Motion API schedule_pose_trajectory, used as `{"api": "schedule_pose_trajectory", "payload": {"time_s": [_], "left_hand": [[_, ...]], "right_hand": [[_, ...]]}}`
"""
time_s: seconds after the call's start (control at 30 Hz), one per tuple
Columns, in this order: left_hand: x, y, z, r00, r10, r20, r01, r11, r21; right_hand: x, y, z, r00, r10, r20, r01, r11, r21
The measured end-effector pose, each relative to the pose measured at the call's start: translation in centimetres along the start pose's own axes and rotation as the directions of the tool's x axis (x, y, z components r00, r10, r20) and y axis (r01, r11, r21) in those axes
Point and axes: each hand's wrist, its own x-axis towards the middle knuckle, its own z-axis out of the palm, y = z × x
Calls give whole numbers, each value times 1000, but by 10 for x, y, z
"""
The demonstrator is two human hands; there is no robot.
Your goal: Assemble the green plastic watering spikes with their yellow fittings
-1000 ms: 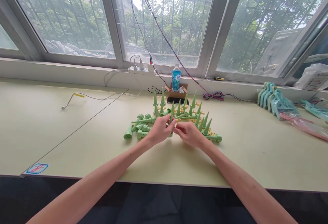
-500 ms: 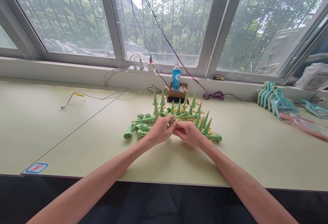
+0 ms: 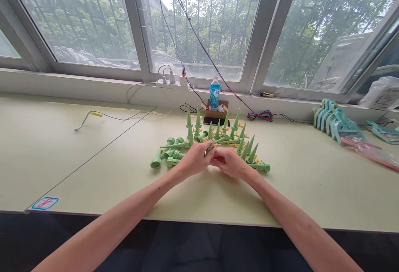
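My left hand [image 3: 195,158] is closed around a green plastic watering spike [image 3: 210,145], whose pointed tip rises above the fingers. My right hand [image 3: 231,163] meets it at the front of the pile with its fingers pinched together. What those fingers hold is hidden. Behind both hands, several green spikes [image 3: 235,121] stand upright on their wide ends. Other green spikes [image 3: 173,162] lie on their sides, mostly to the left. Small yellow valve-like pieces [image 3: 258,160] are scattered among them.
The pale table [image 3: 93,172] runs up to the window sill. At the back are a dark phone [image 3: 215,121], a small cardboard box [image 3: 215,114] and a blue bottle [image 3: 214,93]. Coiled cable [image 3: 260,116] lies behind; packaged teal items [image 3: 338,122] and a pink one [image 3: 370,151] are at right.
The spike in my left hand has tilted slightly to the right. Both hands stay together in almost the same place, and the other pieces have not moved.
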Motion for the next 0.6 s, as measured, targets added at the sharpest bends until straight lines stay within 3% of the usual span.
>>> {"api": "schedule_pose_trajectory", "payload": {"time_s": [0.6], "left_hand": [[2,0,0,993,-68,-97,60,995,-83]], "right_hand": [[2,-4,-2,989,97,-108,-94,995,31]]}}
